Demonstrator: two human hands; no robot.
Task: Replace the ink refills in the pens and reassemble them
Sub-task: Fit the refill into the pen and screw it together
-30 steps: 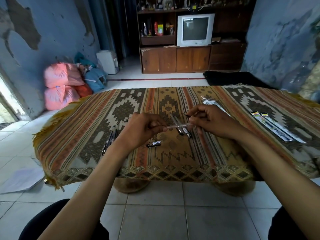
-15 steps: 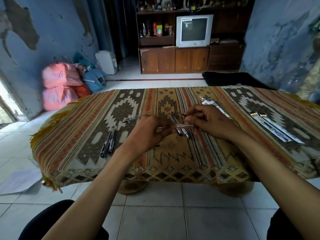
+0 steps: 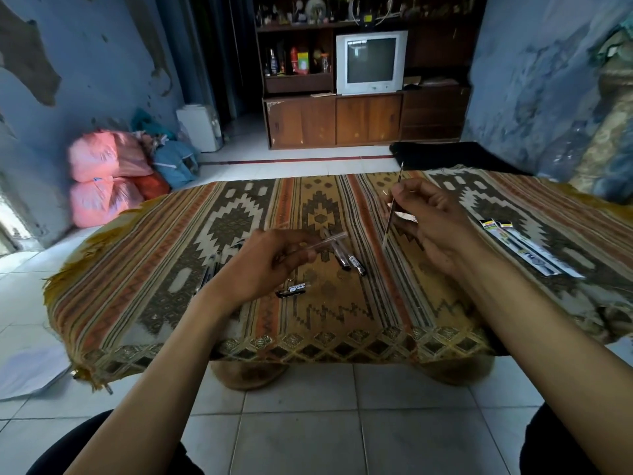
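A clear pen barrel [image 3: 325,242] is held above the tabletop [image 3: 164,289] by the left hand [image 3: 270,265], pinched between thumb and curled fingers [image 3: 301,257]. Its long axis runs nearly level, rising slightly to the right, and its free end points right toward the other hand. A thin ink refill [image 3: 393,204] is pinched in the right hand [image 3: 431,224], whose fingers are curled round its middle. The refill stands steeply, close to upright, with the upper end tipped a little to the right and away from the person and the lower end pointing down at the patterned cloth. Barrel and refill are apart, with a gap between them.

Beneath the barrel, two pens [image 3: 346,257] lie side by side on the cloth, angled toward the lower right. A short black pen part [image 3: 291,290] lies just below the left hand. Packaged refills [image 3: 527,250] lie well to the right, and further dark pens [image 3: 205,279] are partly hidden behind the left wrist.
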